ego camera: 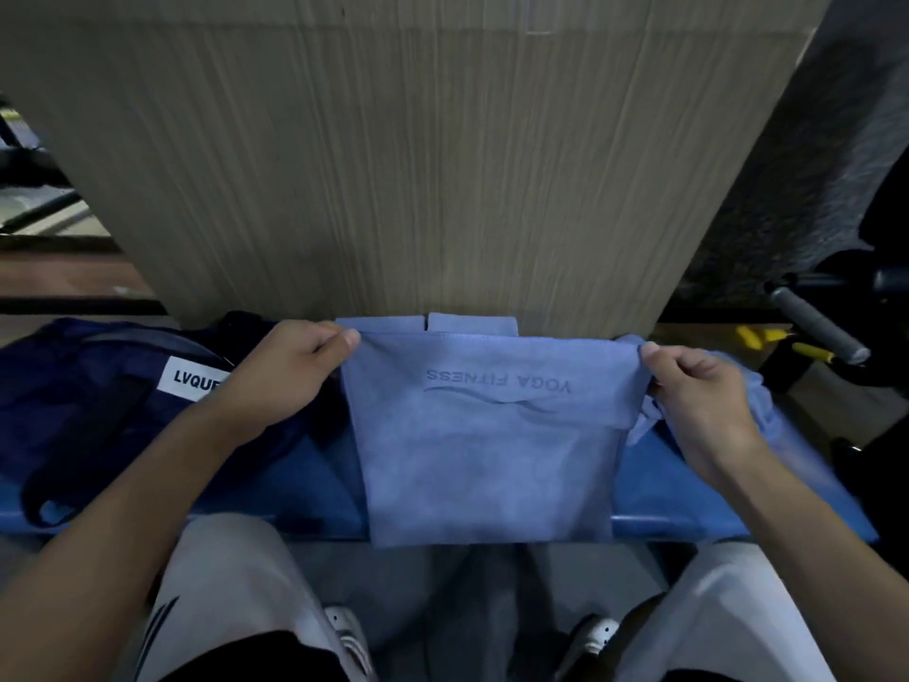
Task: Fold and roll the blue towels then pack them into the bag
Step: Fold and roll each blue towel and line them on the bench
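Two hands, left hand and right hand, pinch the blue towel's top corners.

Light blue soft cloth towel: pale, slightly mottled blue w/ darker blue "YOGA FITNESS" lettering & a wavy line mark, seen upside down. Another light blue folded towel piece behind it, same shade. Dark navy fabric bag w/ black straps & a white rectangular label, black letters "LVQU…", rest hidden. Bright blue flat bench surface, more saturated than the towels. Beige wood-grain panel w/ fine vertical streaks. Person's light grey trousers; white shoes w/ dark stripes. Grey ribbed bar handle at right, yellow bits next to it.
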